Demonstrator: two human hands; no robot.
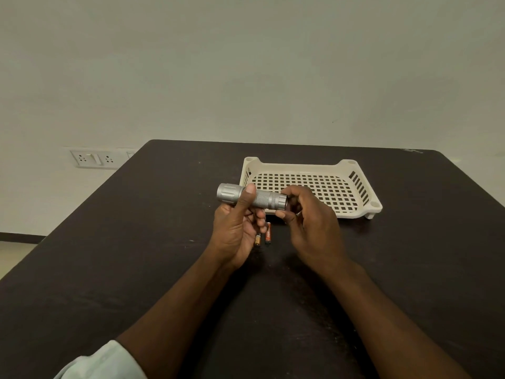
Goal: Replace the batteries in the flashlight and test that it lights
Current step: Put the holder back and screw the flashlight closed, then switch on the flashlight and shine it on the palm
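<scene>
A silver flashlight [252, 198] is held level above the dark surface [136, 255], just in front of a cream perforated tray [363, 207] that sits toward the far edge. Its wide head points away from the tray's near left corner, out to the left, and its tail end lies in front of the tray's near rim. The left hand [236, 228] is closed around the middle of the flashlight's knurled barrel, thumb pressed over the top and fingers curled underneath. The right hand [308, 222] is curled at the tail end, thumb and fingertips pinching the tail cap [281, 202]; whether the cap is loosened cannot be told. Two small batteries lie on the surface nearer the person than the tray, below the flashlight and between the two hands: an orange battery [268, 233] in plain sight, and beside it a second battery [257, 240] half hidden behind the left hand's fingers. The tray's slotted floor holds nothing visible. A pale sleeve [101, 362] shows on the left arm at the bottom edge. Beyond the tray's left side, a wall socket plate [93, 159] is set low in the plain wall.
</scene>
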